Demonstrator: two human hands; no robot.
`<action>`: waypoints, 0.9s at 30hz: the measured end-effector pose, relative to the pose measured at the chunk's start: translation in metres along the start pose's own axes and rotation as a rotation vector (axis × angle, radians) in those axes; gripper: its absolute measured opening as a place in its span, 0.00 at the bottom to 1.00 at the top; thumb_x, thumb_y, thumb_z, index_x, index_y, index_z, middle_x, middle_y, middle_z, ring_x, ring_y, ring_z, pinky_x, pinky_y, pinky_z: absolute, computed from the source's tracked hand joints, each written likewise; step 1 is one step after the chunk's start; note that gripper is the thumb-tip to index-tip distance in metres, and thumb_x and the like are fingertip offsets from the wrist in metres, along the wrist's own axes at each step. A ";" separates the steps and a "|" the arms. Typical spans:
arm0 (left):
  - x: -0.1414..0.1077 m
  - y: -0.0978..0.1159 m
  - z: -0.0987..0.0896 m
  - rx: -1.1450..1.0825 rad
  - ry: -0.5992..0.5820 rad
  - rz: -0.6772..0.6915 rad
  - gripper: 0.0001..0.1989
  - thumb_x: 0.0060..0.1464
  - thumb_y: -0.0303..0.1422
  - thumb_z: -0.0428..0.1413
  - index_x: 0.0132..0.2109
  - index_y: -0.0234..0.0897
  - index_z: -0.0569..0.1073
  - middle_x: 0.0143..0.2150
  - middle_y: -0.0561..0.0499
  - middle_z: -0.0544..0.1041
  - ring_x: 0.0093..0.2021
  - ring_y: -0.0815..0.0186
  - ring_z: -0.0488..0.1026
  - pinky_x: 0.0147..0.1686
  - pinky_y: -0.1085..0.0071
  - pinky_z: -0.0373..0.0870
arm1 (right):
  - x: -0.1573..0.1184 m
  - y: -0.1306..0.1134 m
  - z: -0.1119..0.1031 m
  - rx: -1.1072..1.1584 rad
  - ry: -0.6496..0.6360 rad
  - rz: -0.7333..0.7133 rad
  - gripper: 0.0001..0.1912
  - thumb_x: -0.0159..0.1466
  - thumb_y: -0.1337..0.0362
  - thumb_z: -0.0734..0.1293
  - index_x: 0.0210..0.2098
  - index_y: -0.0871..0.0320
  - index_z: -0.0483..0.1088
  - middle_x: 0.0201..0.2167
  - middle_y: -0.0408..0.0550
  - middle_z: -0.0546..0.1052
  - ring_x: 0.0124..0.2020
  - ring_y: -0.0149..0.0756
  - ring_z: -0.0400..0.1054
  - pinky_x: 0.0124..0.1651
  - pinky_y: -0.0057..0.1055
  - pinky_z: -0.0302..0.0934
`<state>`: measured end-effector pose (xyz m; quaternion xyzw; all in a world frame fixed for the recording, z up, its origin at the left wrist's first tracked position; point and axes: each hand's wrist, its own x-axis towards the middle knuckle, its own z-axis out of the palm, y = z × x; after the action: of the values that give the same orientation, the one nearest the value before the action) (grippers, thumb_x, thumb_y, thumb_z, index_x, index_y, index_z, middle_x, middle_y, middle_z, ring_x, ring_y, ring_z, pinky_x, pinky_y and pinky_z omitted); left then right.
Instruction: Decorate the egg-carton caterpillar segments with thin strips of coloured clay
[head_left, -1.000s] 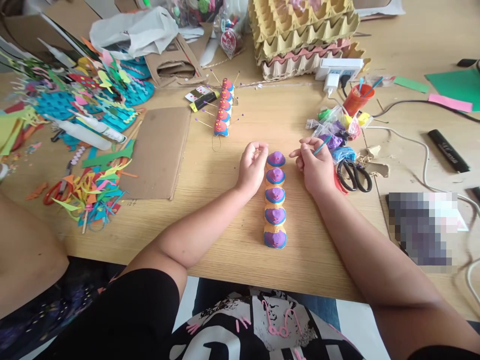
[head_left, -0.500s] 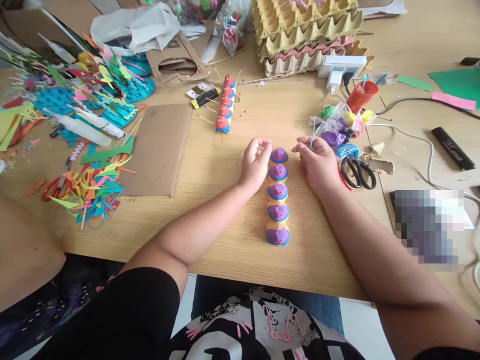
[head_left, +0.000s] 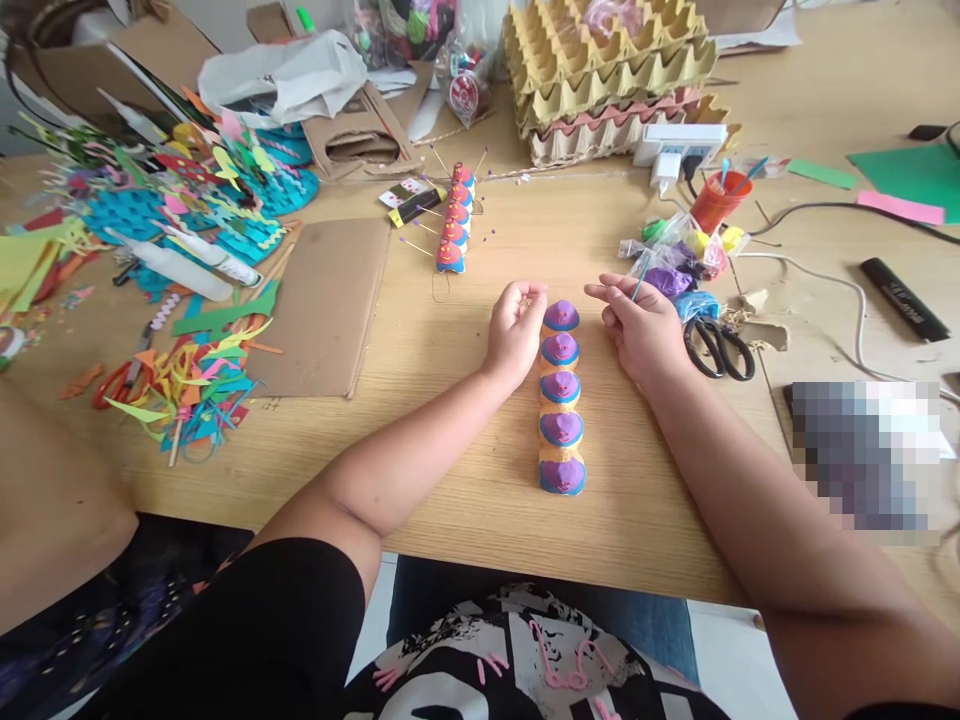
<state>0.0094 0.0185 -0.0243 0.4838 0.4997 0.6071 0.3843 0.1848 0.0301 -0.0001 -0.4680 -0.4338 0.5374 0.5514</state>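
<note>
A strip of several egg-carton bumps (head_left: 562, 388), covered in purple and blue with small red faces, lies lengthwise on the wooden table. Beside its far end, on the left, is my left hand (head_left: 517, 335), fingers curled and pinched together; anything between them is too small to make out. To the right of the far end, my right hand (head_left: 637, 325) holds a thin blue stick (head_left: 641, 278) between its fingers, its index finger pointing left. Farther back stands a similar red and blue strip (head_left: 455, 220) with thin sticks poking out of its sides.
Brown cardboard (head_left: 322, 310) and colourful paper scraps (head_left: 202, 380) lie left. Black-handled scissors (head_left: 720, 348), bagged clay (head_left: 671, 275) and a red cup (head_left: 718, 205) are right. Egg trays (head_left: 607, 90) and a power strip (head_left: 682, 142) stand behind. Another person's arm (head_left: 60, 490) rests at far left.
The view has shifted slightly. My right hand has turned a little, and the blue stick now leans further right. My left hand stays beside the strip's far end.
</note>
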 end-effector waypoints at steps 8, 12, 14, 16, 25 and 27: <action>-0.001 0.001 0.000 0.002 0.006 -0.013 0.08 0.69 0.41 0.60 0.44 0.41 0.75 0.46 0.51 0.80 0.49 0.67 0.77 0.53 0.73 0.72 | 0.001 0.002 0.001 -0.044 0.026 -0.012 0.23 0.60 0.42 0.76 0.38 0.53 0.71 0.36 0.48 0.85 0.23 0.27 0.63 0.22 0.26 0.48; -0.001 0.001 0.000 -0.006 0.012 -0.015 0.08 0.69 0.40 0.60 0.44 0.41 0.75 0.44 0.52 0.80 0.46 0.68 0.76 0.50 0.74 0.72 | -0.003 0.000 0.002 -0.057 0.026 -0.047 0.27 0.57 0.40 0.79 0.31 0.53 0.68 0.25 0.43 0.80 0.19 0.26 0.57 0.22 0.27 0.48; -0.002 0.001 0.000 -0.001 0.016 -0.016 0.09 0.69 0.42 0.60 0.44 0.41 0.75 0.44 0.52 0.79 0.46 0.68 0.76 0.50 0.73 0.72 | -0.007 -0.001 0.003 -0.113 0.005 -0.070 0.28 0.57 0.37 0.79 0.28 0.53 0.68 0.20 0.42 0.77 0.17 0.27 0.55 0.21 0.28 0.47; -0.003 0.001 -0.001 0.011 0.028 -0.004 0.13 0.69 0.46 0.60 0.45 0.41 0.75 0.44 0.52 0.79 0.46 0.67 0.76 0.51 0.72 0.72 | -0.012 -0.003 0.005 -0.195 -0.001 -0.082 0.30 0.60 0.33 0.75 0.27 0.53 0.70 0.17 0.41 0.74 0.16 0.28 0.55 0.20 0.30 0.46; -0.011 0.001 -0.005 0.129 0.013 0.142 0.30 0.66 0.65 0.51 0.54 0.44 0.72 0.48 0.48 0.75 0.48 0.63 0.74 0.53 0.65 0.71 | -0.024 -0.005 0.006 -0.637 -0.068 -0.274 0.38 0.69 0.27 0.58 0.19 0.51 0.61 0.15 0.43 0.67 0.19 0.34 0.58 0.27 0.36 0.55; -0.013 0.000 -0.005 0.165 -0.013 0.166 0.31 0.67 0.65 0.49 0.57 0.44 0.72 0.49 0.47 0.75 0.49 0.63 0.74 0.54 0.64 0.71 | -0.024 -0.005 0.006 -0.668 -0.089 -0.249 0.37 0.69 0.27 0.58 0.20 0.51 0.61 0.15 0.43 0.67 0.19 0.35 0.58 0.28 0.37 0.55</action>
<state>0.0082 0.0048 -0.0270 0.5574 0.5039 0.5904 0.2946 0.1789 0.0064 0.0064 -0.5419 -0.6629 0.3145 0.4098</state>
